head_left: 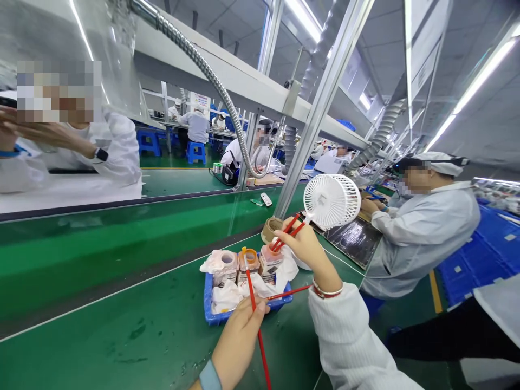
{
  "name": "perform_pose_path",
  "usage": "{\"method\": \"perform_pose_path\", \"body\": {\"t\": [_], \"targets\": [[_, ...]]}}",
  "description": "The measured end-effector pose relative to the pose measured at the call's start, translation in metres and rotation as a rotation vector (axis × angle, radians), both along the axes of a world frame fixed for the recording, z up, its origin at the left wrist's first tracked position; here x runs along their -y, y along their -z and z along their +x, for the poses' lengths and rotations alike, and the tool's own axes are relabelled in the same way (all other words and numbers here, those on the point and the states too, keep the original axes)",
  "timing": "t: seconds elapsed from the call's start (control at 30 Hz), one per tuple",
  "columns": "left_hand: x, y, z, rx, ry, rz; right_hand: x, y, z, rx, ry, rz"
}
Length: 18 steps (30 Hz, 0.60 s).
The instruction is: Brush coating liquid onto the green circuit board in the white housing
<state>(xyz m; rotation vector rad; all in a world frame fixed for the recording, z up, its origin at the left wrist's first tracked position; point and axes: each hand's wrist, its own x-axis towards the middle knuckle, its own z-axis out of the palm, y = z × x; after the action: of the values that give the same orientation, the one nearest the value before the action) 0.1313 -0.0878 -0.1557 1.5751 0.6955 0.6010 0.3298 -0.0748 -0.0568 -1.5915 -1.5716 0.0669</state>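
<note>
My left hand (242, 326) is closed around a red-handled brush (251, 290); its pale end points up by the middle container (248, 261), which has an orange rim. A second thin red stick (289, 293) runs rightward from my left fingertips; whether they grip it I cannot tell. My right hand (305, 245) pinches a pair of red sticks (285, 233), their lower ends at the mouth of the right container (270, 260). A third container (226, 265) stands at left, wrapped in white tissue. All three sit in a blue basket (208, 303) with crumpled tissue.
Behind my right hand stands a white round fan (331, 201). A tape roll (271, 229) is beside the basket. A metal post (320, 114) rises from the green bench (122, 346), and a flexible metal hose (211, 70) hangs above. Co-workers sit across and at right.
</note>
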Motion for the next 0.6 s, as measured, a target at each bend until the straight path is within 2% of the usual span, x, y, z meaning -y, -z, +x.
{"method": "perform_pose_path", "body": {"t": [0.1, 0.2, 0.4, 0.6], "targets": [[0.001, -0.003, -0.001, 0.007, -0.003, -0.021, 0.000, -0.005, -0.004, -0.004, -0.058, -0.048], [0.003, -0.012, -0.004, 0.014, 0.008, -0.067, -0.001, -0.009, -0.005, -0.025, -0.083, -0.093], [0.009, -0.042, -0.017, 0.059, 0.019, -0.142, -0.001, -0.010, -0.002, -0.035, -0.118, -0.164], [0.007, -0.070, -0.043, 0.133, -0.076, -0.248, -0.006, -0.007, 0.000, -0.014, -0.132, -0.174]]}}
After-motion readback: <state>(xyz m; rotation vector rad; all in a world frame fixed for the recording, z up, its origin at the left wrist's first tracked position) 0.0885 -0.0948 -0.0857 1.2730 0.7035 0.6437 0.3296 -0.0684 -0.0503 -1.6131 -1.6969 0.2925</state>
